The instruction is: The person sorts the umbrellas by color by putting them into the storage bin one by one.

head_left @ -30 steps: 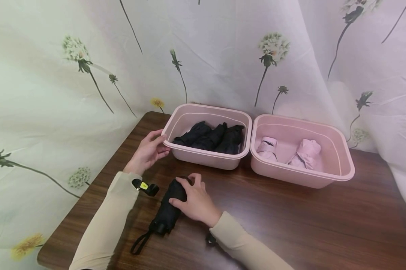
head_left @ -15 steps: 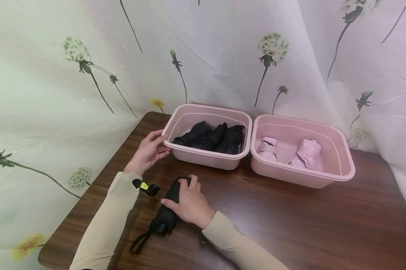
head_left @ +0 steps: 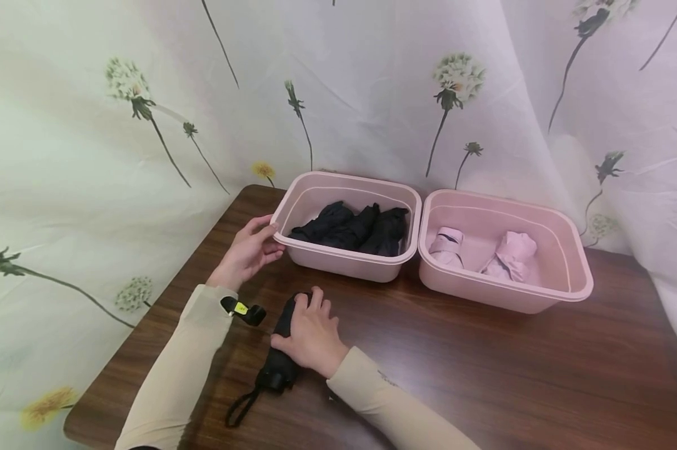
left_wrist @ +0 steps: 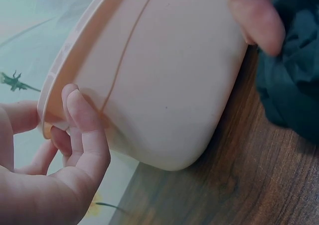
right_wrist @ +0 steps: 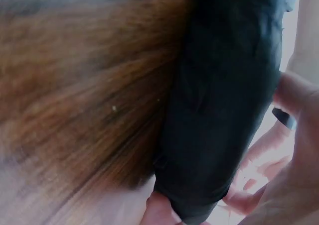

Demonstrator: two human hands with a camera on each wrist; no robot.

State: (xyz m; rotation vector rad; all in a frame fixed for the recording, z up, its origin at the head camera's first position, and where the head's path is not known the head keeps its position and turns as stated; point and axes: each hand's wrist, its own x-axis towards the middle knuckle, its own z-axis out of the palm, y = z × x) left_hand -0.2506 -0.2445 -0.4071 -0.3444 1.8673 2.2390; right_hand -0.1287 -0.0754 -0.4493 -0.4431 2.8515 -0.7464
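Note:
My right hand (head_left: 314, 334) grips a folded black umbrella (head_left: 276, 365) from above, thumb on its near left side and fingers toward its far end. In the right wrist view the dark umbrella (right_wrist: 214, 100) runs down between thumb and fingers, close over the wood. Its handle and wrist strap (head_left: 241, 409) point toward me. With my left hand (head_left: 248, 250) I hold the left corner of a pink plastic bin (head_left: 344, 262) by its rim; the left wrist view shows fingers on both sides of that rim (left_wrist: 55, 75). Black folded umbrellas (head_left: 346, 228) lie inside this bin.
A second pink bin (head_left: 507, 300) stands just right of the first, holding two rolled pink umbrellas (head_left: 512, 253). Both sit at the back of the brown wooden table (head_left: 484, 369). Behind hangs a white curtain (head_left: 366, 94) printed with dandelions.
My right hand has slid left over the umbrella and settled round it. The umbrella's handle end has shifted slightly right. The left hand and both bins have stayed in place.

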